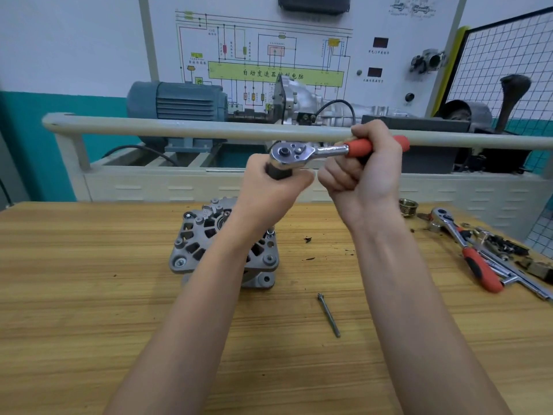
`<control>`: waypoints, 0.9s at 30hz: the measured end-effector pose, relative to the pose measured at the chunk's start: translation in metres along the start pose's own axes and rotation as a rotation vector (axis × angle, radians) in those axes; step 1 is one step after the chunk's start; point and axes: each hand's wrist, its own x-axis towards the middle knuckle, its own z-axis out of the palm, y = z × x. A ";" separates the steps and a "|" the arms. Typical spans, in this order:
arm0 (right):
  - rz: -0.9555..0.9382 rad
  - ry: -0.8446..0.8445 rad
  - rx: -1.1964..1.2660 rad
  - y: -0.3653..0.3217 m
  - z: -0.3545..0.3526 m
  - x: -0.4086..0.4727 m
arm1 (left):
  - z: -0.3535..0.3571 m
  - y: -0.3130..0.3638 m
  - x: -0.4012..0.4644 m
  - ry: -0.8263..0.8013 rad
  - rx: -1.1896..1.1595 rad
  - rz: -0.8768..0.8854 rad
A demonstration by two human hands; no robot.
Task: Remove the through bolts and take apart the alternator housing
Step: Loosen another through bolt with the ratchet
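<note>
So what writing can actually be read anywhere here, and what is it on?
"自动变速器控制电脑": on the green block of the wiring diagram board, partly hidden.
Small captions under the board's two red displays: too blurred to read.
Ratchet, alternator: no legible text.

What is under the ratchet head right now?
A dark socket hangs under the ratchet head, gripped by the left hand. The fingers cover its lower end, so any bolt inside can't be seen.

The alternator (224,250) sits in the middle of the desk (89,324). A bolt (328,314) lies to its right. Tools (484,256) lie by the right edge.
</note>
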 end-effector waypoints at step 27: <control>-0.264 0.106 -0.006 0.024 0.019 -0.020 | 0.009 -0.010 0.003 0.401 -0.120 0.023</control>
